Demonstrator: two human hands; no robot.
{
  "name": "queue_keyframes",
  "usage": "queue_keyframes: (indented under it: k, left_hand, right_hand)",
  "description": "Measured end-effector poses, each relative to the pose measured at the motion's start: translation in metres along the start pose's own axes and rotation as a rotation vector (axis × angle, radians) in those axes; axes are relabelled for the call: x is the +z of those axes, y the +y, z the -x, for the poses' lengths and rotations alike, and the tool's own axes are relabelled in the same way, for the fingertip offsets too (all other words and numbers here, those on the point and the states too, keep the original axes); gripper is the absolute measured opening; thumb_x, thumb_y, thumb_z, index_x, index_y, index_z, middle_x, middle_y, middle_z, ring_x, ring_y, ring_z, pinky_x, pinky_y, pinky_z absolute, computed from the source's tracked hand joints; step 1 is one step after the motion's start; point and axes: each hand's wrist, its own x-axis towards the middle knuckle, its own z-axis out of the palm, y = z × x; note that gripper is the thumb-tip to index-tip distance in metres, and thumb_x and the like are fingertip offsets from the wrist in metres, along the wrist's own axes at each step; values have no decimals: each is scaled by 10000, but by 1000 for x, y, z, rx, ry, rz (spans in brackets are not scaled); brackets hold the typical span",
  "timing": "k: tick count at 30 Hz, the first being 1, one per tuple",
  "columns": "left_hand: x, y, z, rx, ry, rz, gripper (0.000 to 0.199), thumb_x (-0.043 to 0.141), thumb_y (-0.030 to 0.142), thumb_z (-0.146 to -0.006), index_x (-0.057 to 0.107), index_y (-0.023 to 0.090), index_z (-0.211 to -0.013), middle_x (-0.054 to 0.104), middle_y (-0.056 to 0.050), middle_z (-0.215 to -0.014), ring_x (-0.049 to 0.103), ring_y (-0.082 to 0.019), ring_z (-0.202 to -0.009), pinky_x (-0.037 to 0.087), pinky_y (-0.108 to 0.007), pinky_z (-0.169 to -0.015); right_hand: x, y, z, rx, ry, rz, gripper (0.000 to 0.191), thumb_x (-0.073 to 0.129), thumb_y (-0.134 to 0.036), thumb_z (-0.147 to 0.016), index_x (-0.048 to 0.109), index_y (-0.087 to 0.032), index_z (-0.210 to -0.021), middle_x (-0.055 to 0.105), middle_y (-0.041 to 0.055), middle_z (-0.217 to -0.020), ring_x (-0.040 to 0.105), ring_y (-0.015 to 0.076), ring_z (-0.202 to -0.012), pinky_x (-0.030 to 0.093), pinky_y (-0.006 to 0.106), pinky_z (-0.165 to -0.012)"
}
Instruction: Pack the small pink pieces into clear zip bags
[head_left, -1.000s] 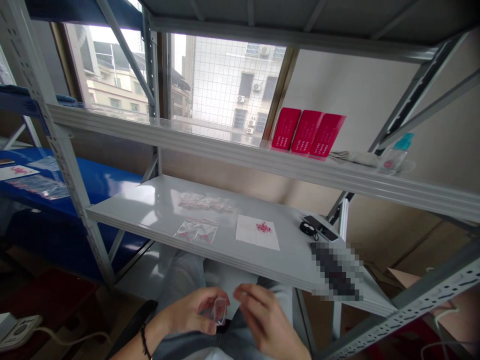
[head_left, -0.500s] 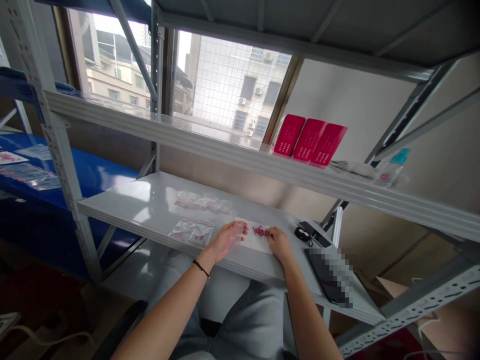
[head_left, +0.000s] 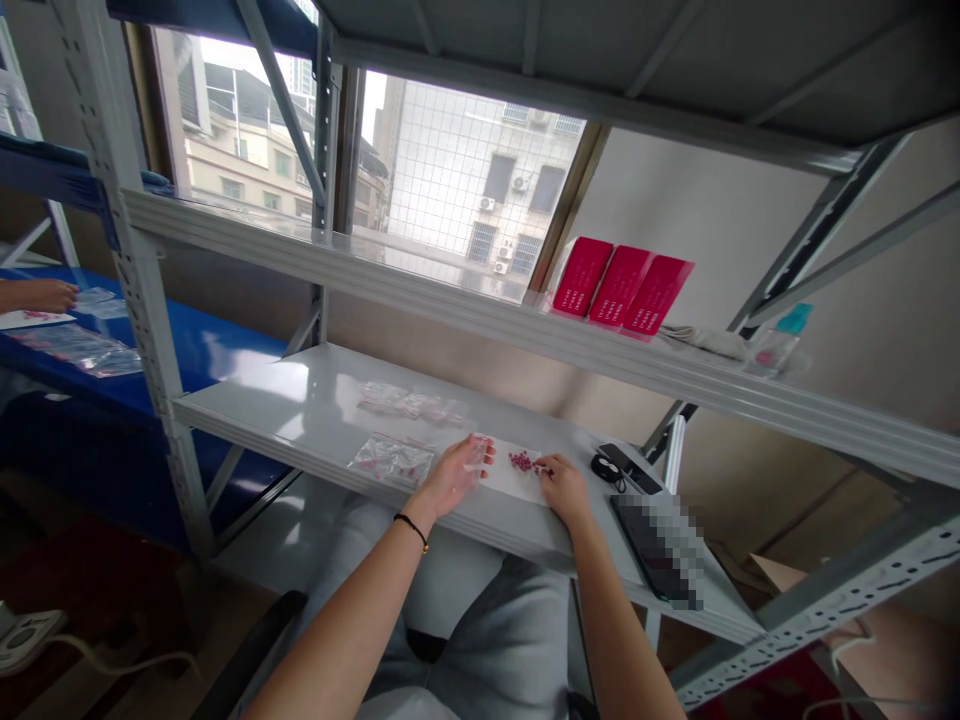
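One clear plastic piece (head_left: 475,455) is held in the left hand (head_left: 450,480), by one sheet of white paper (head_left: 510,482) on the bench (head_left: 277,402). Uncounted pink beads (head_left: 520,461) are piled on the paper; the right hand (head_left: 564,488) is narrowed beside them, its grip unclear. Pink bits are contained in clear bags (head_left: 391,459). Three red boxes (head_left: 621,288) are shelved above.

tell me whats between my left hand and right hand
In the head view, a small pile of red pieces on white paper lies between the left hand and right hand.
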Motion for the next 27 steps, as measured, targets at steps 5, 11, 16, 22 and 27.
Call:
queue_keyframes:
  k: [5,11,16,22,27]
  left_hand:
    - [2,1,1,-8,12,17,412,763,518,-807,762,148,-987,662,-102,-1012,594,-184,-880,444,-269,-727]
    - [4,2,2,-11,8,38,399,775,508,-795,756,150,-971,664,-96,-989,594,-178,-857,438,-268,-710]
    - [3,3,2,-32,7,43,394,733,518,-830,750,150,-969,670,-106,-1015,594,-180,-842,432,-268,-695]
    - [2,3,2,-33,-25,57,399,684,531,-872,749,158,-995,661,-99,-1033,601,-175,-858,438,-261,-698]
    - [3,4,2,-36,-23,33,412,695,542,-856,751,154,-981,664,-99,-1025,602,-173,-840,435,-266,-694]
  right_hand:
    - [1,1,-3,-33,-64,7,236,535,-197,-913,744,-225,-1019,717,64,-1048,649,217,-982,481,285,-864]
    - [1,0,-8,-31,-99,22,236,519,-230,-937,748,-211,-993,717,80,-1019,657,219,-946,471,297,-875]
    - [-7,0,-12,-63,-151,18,242,512,-256,-956,749,-208,-973,717,85,-1010,659,212,-959,458,282,-890]
    - [-9,2,-14,-86,-174,-1,230,515,-257,-955,738,-198,-953,715,82,-989,664,204,-926,465,275,-863]
    - [-11,4,-12,-68,-111,-28,261,475,-272,-965,722,-192,-955,713,90,-978,670,215,-894,481,296,-834]
